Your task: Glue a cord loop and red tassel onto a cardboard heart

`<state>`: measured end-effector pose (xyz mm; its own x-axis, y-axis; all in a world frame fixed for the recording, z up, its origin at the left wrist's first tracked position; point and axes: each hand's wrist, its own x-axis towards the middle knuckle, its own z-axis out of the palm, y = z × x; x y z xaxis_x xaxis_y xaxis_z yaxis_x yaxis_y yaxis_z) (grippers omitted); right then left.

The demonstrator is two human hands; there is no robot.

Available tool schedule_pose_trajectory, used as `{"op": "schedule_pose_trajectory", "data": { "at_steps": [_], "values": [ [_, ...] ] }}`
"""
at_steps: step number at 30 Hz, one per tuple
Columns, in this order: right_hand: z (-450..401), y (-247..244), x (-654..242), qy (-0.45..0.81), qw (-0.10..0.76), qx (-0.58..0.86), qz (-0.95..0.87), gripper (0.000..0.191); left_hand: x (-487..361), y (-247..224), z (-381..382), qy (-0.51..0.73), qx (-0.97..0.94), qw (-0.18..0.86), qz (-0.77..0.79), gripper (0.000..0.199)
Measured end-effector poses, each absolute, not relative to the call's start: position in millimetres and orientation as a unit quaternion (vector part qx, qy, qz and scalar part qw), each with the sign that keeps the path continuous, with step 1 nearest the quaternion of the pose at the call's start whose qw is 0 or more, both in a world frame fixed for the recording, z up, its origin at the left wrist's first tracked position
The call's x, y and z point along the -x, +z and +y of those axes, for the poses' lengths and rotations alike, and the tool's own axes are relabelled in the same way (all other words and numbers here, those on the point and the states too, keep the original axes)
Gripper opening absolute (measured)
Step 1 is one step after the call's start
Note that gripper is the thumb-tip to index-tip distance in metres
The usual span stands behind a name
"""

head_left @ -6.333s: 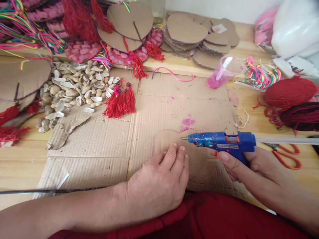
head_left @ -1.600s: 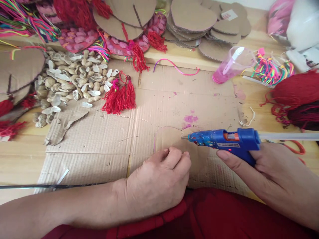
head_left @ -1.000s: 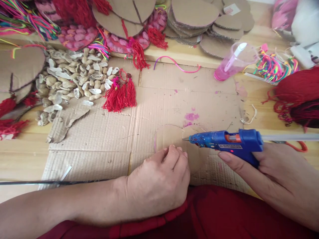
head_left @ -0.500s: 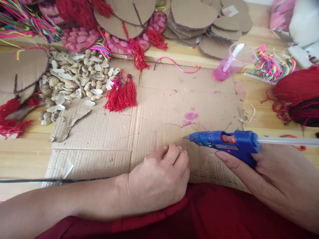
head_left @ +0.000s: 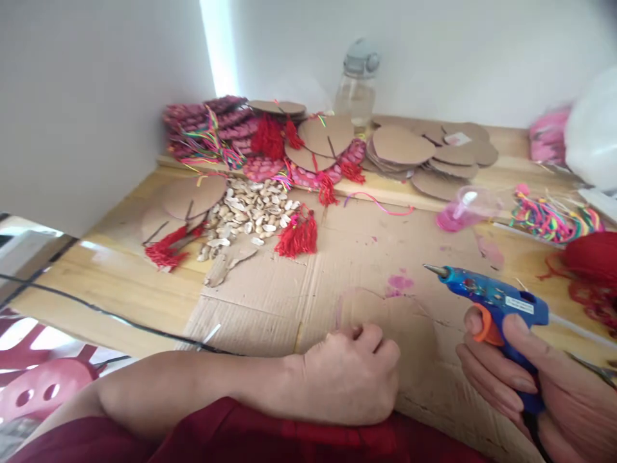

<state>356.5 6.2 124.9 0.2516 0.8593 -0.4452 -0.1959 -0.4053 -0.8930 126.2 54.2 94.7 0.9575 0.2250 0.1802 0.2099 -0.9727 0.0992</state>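
A: Right hand (head_left: 554, 366) wrapped round the handle of a blue plastic glue gun (head_left: 491, 292), a finger at the orange trigger (head_left: 488, 325), metal nozzle pointing left!

B: And the left hand (head_left: 354, 376)?

A: Fingers curled, resting on the lower left of a heart-shaped piece of brown cardboard (head_left: 412, 331). Whether they pinch anything, I cannot tell; the fingertips are hidden.

B: Containers, quickly!

A: A clear plastic cup (head_left: 486, 200), pink in its base, a white pen-like stick (head_left: 467, 198) leaning inside. Behind, by the wall, a transparent bottle (head_left: 357, 90) with a grey lid, contents too blurred to call.

B: Any writing?

A: White label (head_left: 519, 304) on the gun, print too small! Another white sticker (head_left: 457, 138) on the cardboard cut-outs at the back, unreadable too.

B: Room to move?

A: Plenty in the middle: a bare, pink-stained stretch of flat cardboard sheet (head_left: 354, 263) beyond the heart. Left of that, red yarn tassels (head_left: 297, 238) just beside a heap of peanut shells (head_left: 250, 212). The sheet's left edge gives way to the pale wooden surface (head_left: 125, 270), a black cable (head_left: 144, 328) trailing near its front edge.
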Motion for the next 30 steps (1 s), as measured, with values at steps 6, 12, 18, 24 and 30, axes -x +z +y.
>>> {"op": "schedule_pose_trajectory", "data": {
  "at_steps": [6,12,18,24,30],
  "values": [
    [28.8,116.6,-341.8,0.607,0.52,0.566,-0.202,0.02,-130.4,90.8,54.1,0.127,-0.979,0.062,0.146,0.029],
    [34.7,103.4,-349.1,0.625,0.532,0.529,-0.216,0.019,-94.7,113.1,118.2,0.202,-0.934,0.081,0.284,0.025],
    [37.6,94.5,-358.8,0.646,0.534,0.496,-0.228,0.017,-31.1,130.9,195.3,0.238,-0.801,0.081,0.543,0.013],
    [39.3,91.4,-361.0,0.658,0.545,0.464,-0.236,0.02,-41.7,122.7,219.4,0.194,-0.827,0.121,0.513,0.016],
    [40.9,97.2,-360.4,0.627,0.573,0.474,-0.233,0.02,-123.5,124.6,267.2,0.184,-0.874,0.096,0.44,0.011]
  ]
}}
